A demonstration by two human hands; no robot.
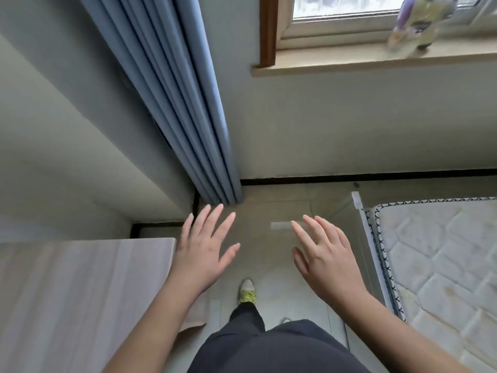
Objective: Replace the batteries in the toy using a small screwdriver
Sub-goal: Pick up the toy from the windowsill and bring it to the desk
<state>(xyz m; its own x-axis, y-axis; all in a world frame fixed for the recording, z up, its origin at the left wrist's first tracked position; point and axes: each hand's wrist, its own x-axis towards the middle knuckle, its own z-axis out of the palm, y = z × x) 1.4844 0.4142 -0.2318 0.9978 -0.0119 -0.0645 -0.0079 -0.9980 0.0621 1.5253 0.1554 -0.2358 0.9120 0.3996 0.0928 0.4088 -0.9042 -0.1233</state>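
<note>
Both hands, left hand (200,246) and right hand (322,254), are spread wide and empty, so probably reach up for the blurry toy (419,22) on the windowsill (322,63).

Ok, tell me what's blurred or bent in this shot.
Head view: the toy on the sill is smeared by motion blur; the curtain and wall lines splay from wide-angle distortion; both hands, left and right, are sharp, in soft daylight.
</note>
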